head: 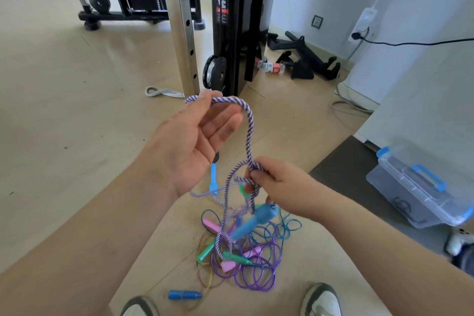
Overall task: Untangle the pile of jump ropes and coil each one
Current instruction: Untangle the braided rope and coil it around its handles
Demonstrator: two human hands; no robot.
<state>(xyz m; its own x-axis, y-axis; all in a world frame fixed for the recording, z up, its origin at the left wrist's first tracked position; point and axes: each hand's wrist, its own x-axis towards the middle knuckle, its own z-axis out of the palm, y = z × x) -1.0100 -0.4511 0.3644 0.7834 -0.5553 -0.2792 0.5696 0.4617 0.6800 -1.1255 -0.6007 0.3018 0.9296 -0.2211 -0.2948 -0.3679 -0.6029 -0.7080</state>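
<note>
The left hand (189, 141) pinches the purple-and-white twisted jump rope (250, 120) up high. The right hand (277, 187) grips its loops lower, likely to coil it. Other thin coloured ropes (256, 267) lie tangled below.

I see a striped rope (250, 123), purple and white in twisty lines. Its handle (254, 223) is light blue. On the tan floor (77, 110) near me lie a shiny purple rope (256, 277), a thin blue-green rope (287, 228), pink handles (227, 265), green handles (205, 253) and a darker blue handle (184, 295). On the right, a see-through box (400, 187) has blue clips (428, 177).
</note>
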